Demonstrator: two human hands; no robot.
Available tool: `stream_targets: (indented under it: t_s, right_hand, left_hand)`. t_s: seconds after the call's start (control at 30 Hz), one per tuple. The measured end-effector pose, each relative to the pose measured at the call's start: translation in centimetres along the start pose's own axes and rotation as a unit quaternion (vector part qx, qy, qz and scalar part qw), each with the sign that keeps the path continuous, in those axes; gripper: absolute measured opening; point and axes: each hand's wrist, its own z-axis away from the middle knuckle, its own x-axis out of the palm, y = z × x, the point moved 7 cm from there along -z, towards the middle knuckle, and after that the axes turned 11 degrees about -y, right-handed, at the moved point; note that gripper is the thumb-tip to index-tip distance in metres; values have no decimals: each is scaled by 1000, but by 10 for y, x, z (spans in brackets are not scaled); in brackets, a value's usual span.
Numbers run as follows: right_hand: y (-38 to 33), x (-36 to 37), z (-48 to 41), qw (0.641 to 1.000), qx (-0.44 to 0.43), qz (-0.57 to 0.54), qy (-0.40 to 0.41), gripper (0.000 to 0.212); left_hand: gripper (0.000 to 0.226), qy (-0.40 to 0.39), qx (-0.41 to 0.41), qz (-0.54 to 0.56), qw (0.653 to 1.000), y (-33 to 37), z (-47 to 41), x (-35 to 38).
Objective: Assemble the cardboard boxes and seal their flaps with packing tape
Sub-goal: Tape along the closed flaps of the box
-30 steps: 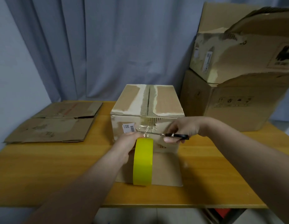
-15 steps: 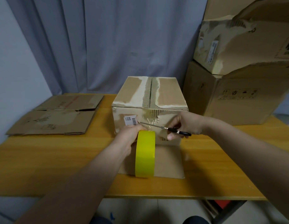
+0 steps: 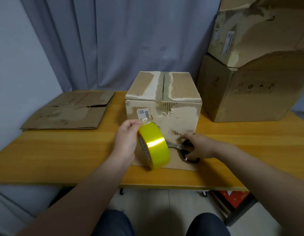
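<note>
Wooden table (image 3: pixel 62 150), cardboard box (image 3: pixel 180 116); left hand (image 3: pixel 125 140) around yellow tape roll (image 3: pixel 154 143), right hand (image 3: pixel 199 145) around scissors (image 3: pixel 177 146).

Wooden counter (image 3: pixel 62 150) has a small box (image 3: pixel 165 108) in the middle, flattened cardboard (image 3: pixel 68 114) on the left, and a big box (image 3: pixel 241 96) back right.

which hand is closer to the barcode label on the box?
Left. The left hand, gripping the tape, sits just below the label. The right hand is lower and off to the right, on the scissors at the foot of the box.
</note>
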Motion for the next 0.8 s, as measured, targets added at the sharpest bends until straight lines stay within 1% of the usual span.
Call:
stream_targets:
  t_s: [0.03,0.07,0.1,0.13,0.17,0.2,0.23,0.27,0.3,0.33,0.37,0.43,0.47,0.5,0.53,0.57,0.63,0.73,0.8]
  right_hand:
    - [-5,-2,2,998,10,53,16,65]
    - [-14,-9,7,993,14,107,54,58]
    - [-26,-22,12,982,8,150,116,46]
    - [-42,-38,19,965,-15,171,200,35]
    - [-57,-55,27,941,-55,160,293,28]
    - [-70,-72,35,914,-99,126,372,27]
    - [-80,-86,38,894,-134,91,417,29]
    - [-88,-99,34,886,-153,62,433,33]
    - [-94,-110,26,891,-157,44,423,40]
    - [-99,-118,14,906,-151,44,392,47]
    - [-102,-122,1,924,-133,61,354,51]
    - [-103,-121,-20,949,-96,107,280,53]
    - [-100,-118,-27,955,-81,126,258,52]
    - [-97,-113,-30,950,-71,155,262,51]
    - [-96,-109,-29,928,-68,208,302,51]
    - [-97,-102,-27,898,-64,262,349,51]
    - [-90,-90,-26,849,-59,308,424,49]
    - [-84,-77,-31,828,-62,306,466,41]
    - [-85,-70,-34,816,-81,321,474,46]
  left_hand:
    - [8,5,13,-8,1000,4,-1,-4]
    - [9,7,29,-21,999,9,-3,-7]
    - [10,8,47,-40,998,14,-4,-10]
    - [11,11,63,-58,996,18,-7,-13]
    - [11,11,75,-77,994,21,-11,-15]
    - [11,10,81,-92,992,22,-15,-17]
    - [11,8,83,-103,991,23,-18,-18]
    - [10,5,82,-107,991,22,-20,-20]
    - [11,6,82,-106,991,20,-23,-22]
    - [11,9,83,-102,991,20,-24,-25]
    - [12,13,83,-97,992,19,-25,-29]
    - [11,14,82,-89,993,18,-25,-34]
    - [12,11,82,-94,992,17,-25,-36]
    - [12,7,84,-102,991,17,-24,-37]
    - [13,2,87,-105,991,16,-24,-37]
    - [13,-3,92,-106,990,15,-23,-36]
    - [13,-8,102,-103,989,13,-22,-32]
    - [11,3,114,-95,989,12,-21,-29]
    - [10,6,112,-98,989,11,-21,-28]
